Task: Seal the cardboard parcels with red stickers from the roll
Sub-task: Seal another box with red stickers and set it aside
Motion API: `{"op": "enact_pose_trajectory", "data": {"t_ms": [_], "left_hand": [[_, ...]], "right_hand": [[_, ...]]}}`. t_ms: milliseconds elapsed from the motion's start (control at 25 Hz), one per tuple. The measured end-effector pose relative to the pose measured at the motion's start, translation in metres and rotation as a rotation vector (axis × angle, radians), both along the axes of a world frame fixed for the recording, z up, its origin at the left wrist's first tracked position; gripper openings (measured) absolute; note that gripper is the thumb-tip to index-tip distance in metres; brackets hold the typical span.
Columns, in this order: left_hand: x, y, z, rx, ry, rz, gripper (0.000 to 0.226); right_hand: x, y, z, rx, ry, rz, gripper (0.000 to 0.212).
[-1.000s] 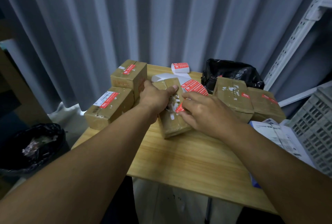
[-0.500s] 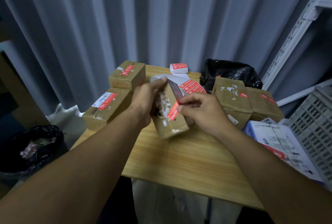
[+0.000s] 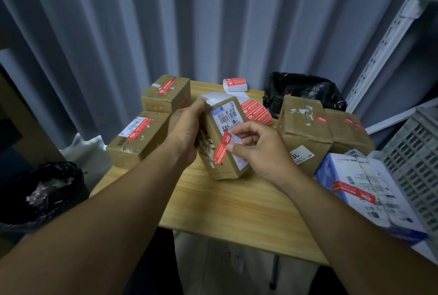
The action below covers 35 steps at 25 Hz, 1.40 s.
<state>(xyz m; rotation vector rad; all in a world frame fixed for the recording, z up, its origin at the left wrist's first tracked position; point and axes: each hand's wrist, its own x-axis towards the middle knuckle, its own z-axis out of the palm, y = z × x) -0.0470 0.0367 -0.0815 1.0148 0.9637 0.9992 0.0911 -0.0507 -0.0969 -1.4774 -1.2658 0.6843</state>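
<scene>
Cardboard parcel (image 3: 224, 171) is tipped up on end over the wooden table (image 3: 237, 204). Its lower end is down at the tabletop and its shipping label (image 3: 228, 114) faces us. Our left hand (image 3: 186, 129) grips it from the left, fingers wrapped over the top corner and palm against the torn side face.

The red sticker (image 3: 222, 149) lies on the near left edge of the parcel. Its long axis runs on a slant, upper end on the label face and lower end down on the bare cardboard. It sits just left of our right hand (image 3: 260, 152), which is clearly the nearer hand to it.

That right hand is curled. The thumb tip (image 3: 231, 149) is at the sticker's right edge, the forefinger (image 3: 237, 130) is bent in close to its upper end, and the other fingers are tucked in behind. We can't tell whether the thumb and forefinger are pinching a loose edge or pressing it flat.

We judge that the next move is a rub leftward and down along that slant, to fold the strip over the edge. The sticker roll (image 3: 256, 111) lies just behind the parcel.
</scene>
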Motion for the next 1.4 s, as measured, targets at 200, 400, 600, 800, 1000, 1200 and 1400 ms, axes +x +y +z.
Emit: {"op": "enact_pose_trajectory", "data": {"t_ms": [200, 400, 600, 800, 1000, 1200, 1400], "left_hand": [[-0.002, 0.001, -0.007, -0.009, -0.004, 0.009, 0.054], [-0.005, -0.001, -0.009, -0.019, -0.035, 0.006, 0.031], [-0.004, -0.006, -0.006, -0.019, -0.061, -0.005, 0.023], [-0.003, -0.004, -0.012, -0.014, -0.067, -0.02, 0.032], [0.002, 0.009, -0.022, -0.035, -0.028, 0.036, 0.085], [0.006, 0.016, -0.024, -0.012, 0.036, 0.072, 0.092], [0.005, 0.021, -0.028, -0.032, 0.055, 0.052, 0.102]], "right_hand": [[-0.005, 0.002, -0.008, 0.003, -0.002, -0.047, 0.024], [-0.012, 0.002, -0.015, 0.061, 0.07, -0.096, 0.025], [-0.015, 0.002, -0.017, 0.084, 0.033, -0.142, 0.023], [-0.021, 0.004, -0.016, 0.048, 0.07, -0.164, 0.017], [-0.018, 0.003, -0.01, -0.06, 0.201, -0.135, 0.015], [-0.018, 0.001, -0.011, -0.04, 0.208, -0.158, 0.013], [-0.017, 0.003, -0.007, -0.107, 0.159, -0.134, 0.01]]}}
